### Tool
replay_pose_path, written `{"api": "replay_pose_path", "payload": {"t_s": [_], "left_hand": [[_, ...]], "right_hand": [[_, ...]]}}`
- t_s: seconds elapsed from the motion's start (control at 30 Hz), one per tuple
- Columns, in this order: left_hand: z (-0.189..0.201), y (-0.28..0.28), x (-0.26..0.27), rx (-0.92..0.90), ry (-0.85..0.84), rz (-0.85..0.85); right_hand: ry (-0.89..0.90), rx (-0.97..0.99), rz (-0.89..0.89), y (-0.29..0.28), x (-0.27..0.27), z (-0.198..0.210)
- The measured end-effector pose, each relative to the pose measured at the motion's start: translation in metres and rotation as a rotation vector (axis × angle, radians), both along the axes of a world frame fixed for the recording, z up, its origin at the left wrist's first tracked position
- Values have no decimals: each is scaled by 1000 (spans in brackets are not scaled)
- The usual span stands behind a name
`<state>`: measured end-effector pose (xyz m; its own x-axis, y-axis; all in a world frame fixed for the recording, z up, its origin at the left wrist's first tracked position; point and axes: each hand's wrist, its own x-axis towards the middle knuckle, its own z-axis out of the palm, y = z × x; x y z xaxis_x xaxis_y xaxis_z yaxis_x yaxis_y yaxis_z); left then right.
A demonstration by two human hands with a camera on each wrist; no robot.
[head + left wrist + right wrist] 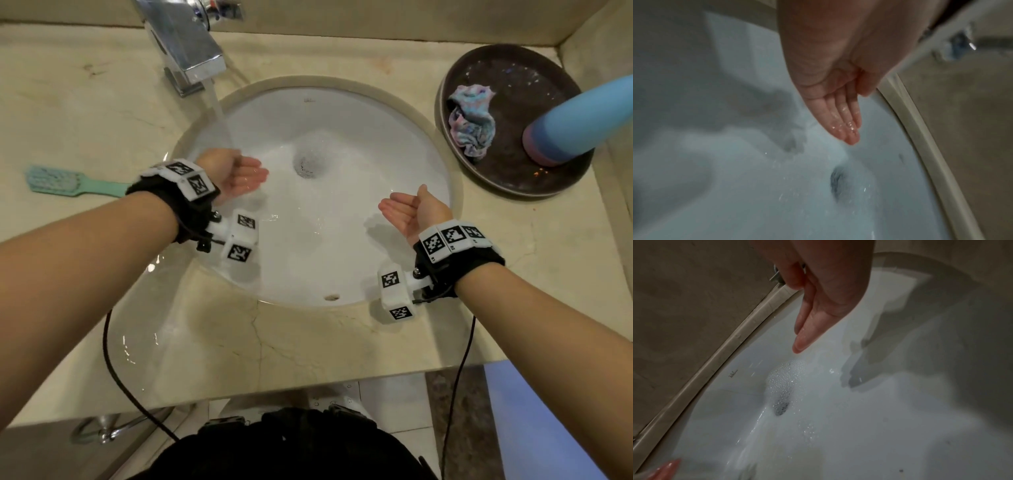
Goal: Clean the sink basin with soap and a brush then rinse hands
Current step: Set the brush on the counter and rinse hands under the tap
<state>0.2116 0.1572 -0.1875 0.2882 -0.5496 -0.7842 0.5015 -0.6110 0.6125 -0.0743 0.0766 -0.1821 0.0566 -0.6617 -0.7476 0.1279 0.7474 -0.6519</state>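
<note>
The chrome box-shaped faucet (186,44) and its water stream (219,116) block the white round basin's (359,137) rear-left. Between both hands, the basin's middle lies open.

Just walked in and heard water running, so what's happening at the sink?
A person is rinsing bare hands over the white sink basin. The faucet is running; the left hand is cupped, palm up, under the stream, the right hand open off to the side, holding nothing. The teal brush lies on the counter, and suds ring the drain.
</note>
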Motion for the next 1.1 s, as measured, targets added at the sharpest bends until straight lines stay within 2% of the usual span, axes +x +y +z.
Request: {"api": "replay_pose_path", "payload": {"t_s": [0.13,0.2,0.23,0.3,0.4,0.5,0.6,0.7,0.8,0.9,1.1], "left_hand": [[8,0,24,-188,181,317],[13,-3,26,-247,271,370],[16,-4,25,-256,266,343],[18,-8,16,-246,208,213],[11,-12,-3,-81,104,-16],[2,-11,-33,54,-44,-378],[2,-9,-75,110,-96,-727],[0,-12,-99,95,-103,-855],[-1,-18,-91,59,-124,-716],[2,-22,-67,59,-177,-524],[9,-21,-19,58,-176,-215]], "right_hand": [[-5,-4,11,0,5,1],[-4,-6,11,0,6,0],[-3,-8,11,-1,6,0],[1,-10,12,-1,7,0],[7,-9,10,-2,6,0],[8,-1,7,-4,4,-3],[9,6,3,-6,2,-4],[11,6,2,-7,0,-6],[16,8,-3,-8,-1,-7],[27,9,3,-9,-1,-7],[27,6,31,-12,8,-3]]}}
